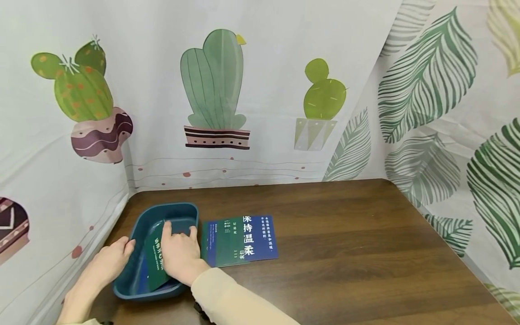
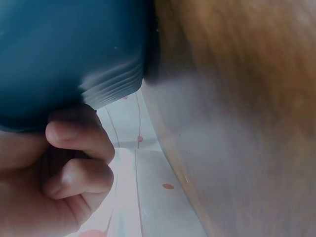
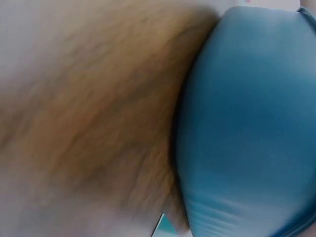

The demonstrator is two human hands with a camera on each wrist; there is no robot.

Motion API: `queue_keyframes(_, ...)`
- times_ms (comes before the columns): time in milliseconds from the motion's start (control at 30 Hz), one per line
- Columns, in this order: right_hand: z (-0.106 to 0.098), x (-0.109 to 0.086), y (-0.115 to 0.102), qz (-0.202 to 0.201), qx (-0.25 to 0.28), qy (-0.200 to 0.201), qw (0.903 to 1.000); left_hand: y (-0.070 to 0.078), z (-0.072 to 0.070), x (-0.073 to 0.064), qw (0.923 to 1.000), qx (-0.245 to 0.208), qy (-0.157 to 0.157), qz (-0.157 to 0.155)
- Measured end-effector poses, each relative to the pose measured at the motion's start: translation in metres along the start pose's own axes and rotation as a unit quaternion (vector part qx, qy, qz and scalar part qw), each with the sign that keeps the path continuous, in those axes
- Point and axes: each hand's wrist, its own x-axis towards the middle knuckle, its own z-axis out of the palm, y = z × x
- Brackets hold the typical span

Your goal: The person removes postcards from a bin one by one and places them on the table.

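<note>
A dark blue plastic basin (image 1: pixel 194 211) sits at the left of the table. My left hand (image 1: pixel 109 262) grips its left rim; the left wrist view shows curled fingers (image 2: pixel 81 136) against the basin's outer side (image 2: pixel 74 54). Inside the basin lies a green card (image 1: pixel 153 259) with white lettering, with blue card edges showing under it. Over that card is my right hand (image 1: pixel 180 253), reaching in from the right with one finger pointing forward. Its other fingertips are hidden, so whether it pinches the card does not show. The right wrist view holds only the basin's outer wall (image 3: pixel 247 123) and tabletop.
Just right of the basin, a green card (image 1: pixel 229 243) and a blue card (image 1: pixel 266 239) lie overlapped on the brown wooden table (image 1: pixel 345 248). A white curtain (image 1: pixel 276 27) printed with cacti and leaves hangs along the table's back and sides.
</note>
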Motion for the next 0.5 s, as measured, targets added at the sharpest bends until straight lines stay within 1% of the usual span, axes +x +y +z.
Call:
queue_keyframes(67,-0.003,0.000,0.002,0.001,0.015,0.004,0.9999,0.000,0.000,0.000,1.0000,-0.001,0.000,0.000)
queue_keyframes(167,-0.009,-0.001,0.005,-0.009,0.054,0.009,0.9985,0.001,0.000,0.000,1.0000,-0.002,-0.001,-0.003)
queue_keyframes(233,-0.013,-0.001,0.009,-0.018,0.091,0.011,0.9956,0.001,0.000,0.000,1.0000,-0.003,-0.004,-0.007)
queue_keyframes(300,-0.019,-0.001,0.013,-0.018,0.137,0.011,0.9904,0.001,0.000,0.000,0.9999,-0.004,-0.007,-0.012)
queue_keyframes(400,-0.033,-0.002,0.017,0.007,0.211,0.004,0.9774,0.002,0.000,0.000,0.9999,-0.004,-0.007,-0.014)
queue_keyframes(467,-0.044,-0.003,0.021,0.035,0.266,0.006,0.9633,0.002,0.000,0.000,0.9999,-0.004,-0.003,-0.013)
queue_keyframes(500,-0.049,-0.003,0.023,0.049,0.296,0.009,0.9540,0.002,0.000,-0.001,0.9999,-0.004,-0.001,-0.011)
